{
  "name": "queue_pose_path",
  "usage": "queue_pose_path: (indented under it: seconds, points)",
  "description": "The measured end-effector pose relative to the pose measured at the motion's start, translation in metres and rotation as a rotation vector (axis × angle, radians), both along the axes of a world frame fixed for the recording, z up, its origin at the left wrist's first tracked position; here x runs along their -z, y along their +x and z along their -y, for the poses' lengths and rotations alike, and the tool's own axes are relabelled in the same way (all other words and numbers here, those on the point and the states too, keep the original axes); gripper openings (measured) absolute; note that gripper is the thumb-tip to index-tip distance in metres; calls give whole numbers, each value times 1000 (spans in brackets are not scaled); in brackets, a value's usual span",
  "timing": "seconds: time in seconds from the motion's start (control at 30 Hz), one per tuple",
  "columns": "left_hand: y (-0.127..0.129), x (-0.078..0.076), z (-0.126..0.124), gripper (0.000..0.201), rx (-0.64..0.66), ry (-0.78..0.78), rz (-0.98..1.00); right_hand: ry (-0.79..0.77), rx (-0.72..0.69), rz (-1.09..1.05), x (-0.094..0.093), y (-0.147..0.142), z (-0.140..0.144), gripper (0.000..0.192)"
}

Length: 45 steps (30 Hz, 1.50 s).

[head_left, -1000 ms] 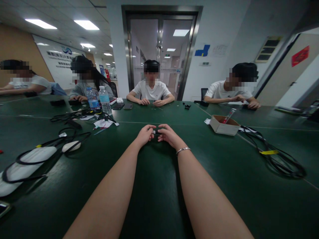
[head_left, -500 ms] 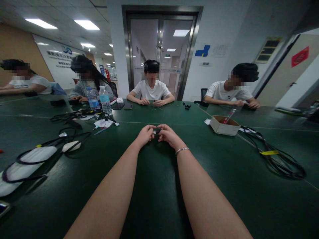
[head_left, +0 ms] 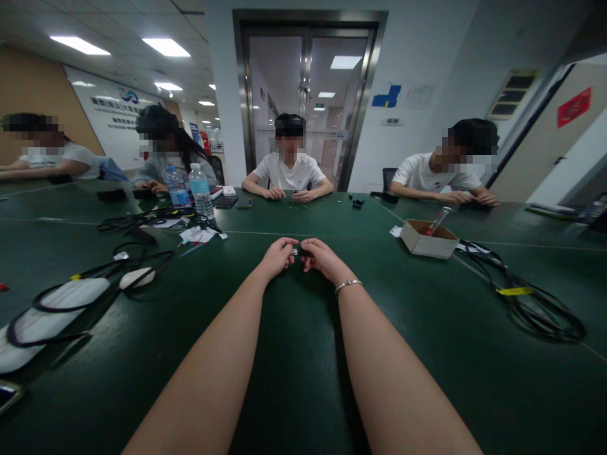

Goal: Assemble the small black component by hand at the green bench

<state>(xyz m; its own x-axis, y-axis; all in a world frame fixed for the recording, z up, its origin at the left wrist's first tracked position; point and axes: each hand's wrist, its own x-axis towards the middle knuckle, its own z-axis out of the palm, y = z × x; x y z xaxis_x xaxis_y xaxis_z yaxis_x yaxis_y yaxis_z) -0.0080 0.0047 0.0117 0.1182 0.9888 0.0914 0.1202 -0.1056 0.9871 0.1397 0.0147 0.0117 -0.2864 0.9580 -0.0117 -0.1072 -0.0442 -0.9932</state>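
Observation:
A small black-and-silver object (head_left: 296,251) is held level between my two hands, just above the green table (head_left: 298,341). My left hand (head_left: 277,259) has its fingers closed on the silver end. On the dark end, the fingers of my right hand (head_left: 324,259) are closed too, with the thumb and forefinger in a pinch. The fingertips of both hands nearly meet over it, so most of the object is hidden and too small to name exactly. A silver bracelet (head_left: 348,285) circles my right wrist.
A cardboard box (head_left: 429,243) with a red-labelled tube stands right, beside coiled black cable (head_left: 535,309). To the left lie a white power strip (head_left: 61,306), tangled cables and paper scraps (head_left: 198,235). Two water bottles (head_left: 202,193) stand farther back. Several people sit across the table.
My hands keep nearly the same place and grip. The right fingers shift slightly around the object's dark end, and a little more of the silver part shows.

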Motion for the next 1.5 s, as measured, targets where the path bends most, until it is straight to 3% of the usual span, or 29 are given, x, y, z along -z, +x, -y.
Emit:
queue_pose_path:
  seconds: [0.13,0.27,0.43,0.6,0.8,1.03,1.2,1.37,1.5]
  points:
    - [0,1,-1,21,3,1,16,11,-12,-3,1,0,-1,25]
    - [-1,1,-1,20,8,8,16,19,-4,46,0,1,-1,11]
    - [0,3,-2,24,13,19,-4,-8,-1,-11,-1,1,0,21]
    - [0,3,-2,21,15,13,2,0,24,-25,1,1,1,6]
    - [0,4,-2,22,25,18,-30,-7,23,-64,2,3,0,22]
    - [1,6,-5,24,47,20,-68,-11,19,-92,2,5,2,24]
    - [4,4,-5,37,37,-48,-35,-10,27,-112,2,5,2,23]
    - [5,0,-2,17,1,-54,-31,-14,40,-129,2,5,3,20]
    - [4,2,-4,18,35,-28,-29,-16,33,-116,0,4,4,19]
